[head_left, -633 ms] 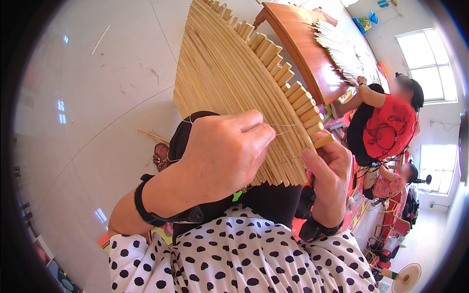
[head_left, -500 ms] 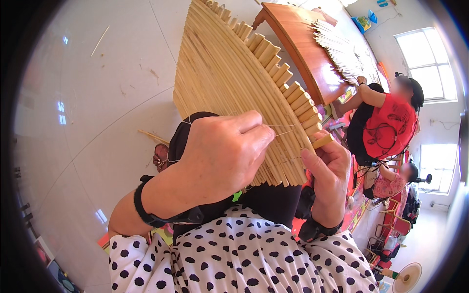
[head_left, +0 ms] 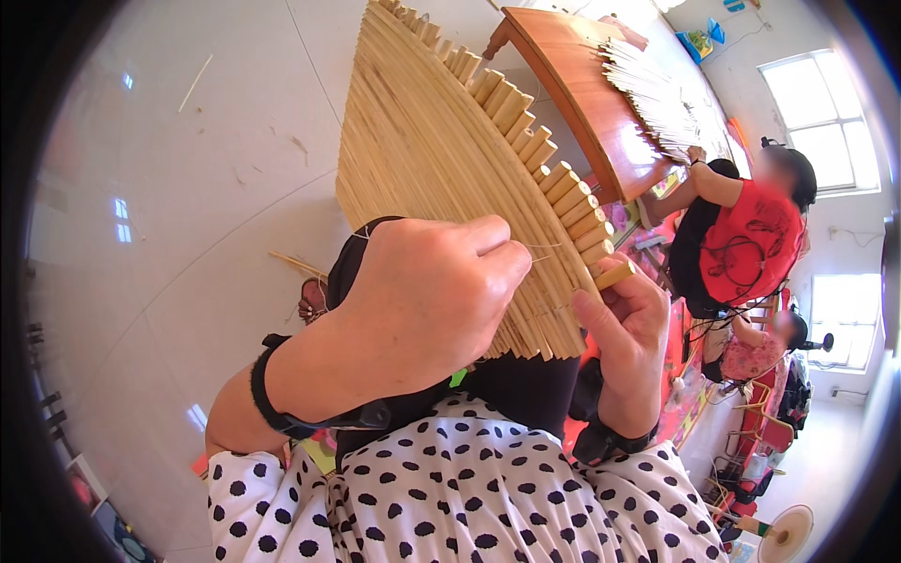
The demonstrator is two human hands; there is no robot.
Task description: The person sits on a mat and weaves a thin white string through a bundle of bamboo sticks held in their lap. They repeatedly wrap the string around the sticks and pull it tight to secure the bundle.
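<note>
A mat of pale yellow reed stalks [head_left: 422, 131] leans tilted across my lap, its stalks laid tightly side by side. Along its right side the round cut ends stick out unevenly. My left hand [head_left: 422, 291] is closed in a pinch over the mat's lower part, and thin pale thread [head_left: 544, 257] runs from its fingers to the stalks near the right edge. At the lower right edge, my right hand [head_left: 631, 319] grips the outermost stalk [head_left: 616, 274], thumb on the front and fingers curled behind. The left fingertips are partly hidden.
Beyond the mat stands a brown wooden table [head_left: 563, 94] bearing another spread of thin stalks [head_left: 652, 98]. A person in a red top [head_left: 751, 244] works at it, with another person behind. Loose stalk bits [head_left: 195, 84] lie on the pale tiled floor [head_left: 216, 169].
My left hand has shifted very slightly right with the thread still pinched. The right hand keeps its grip, and the mat has barely moved.
</note>
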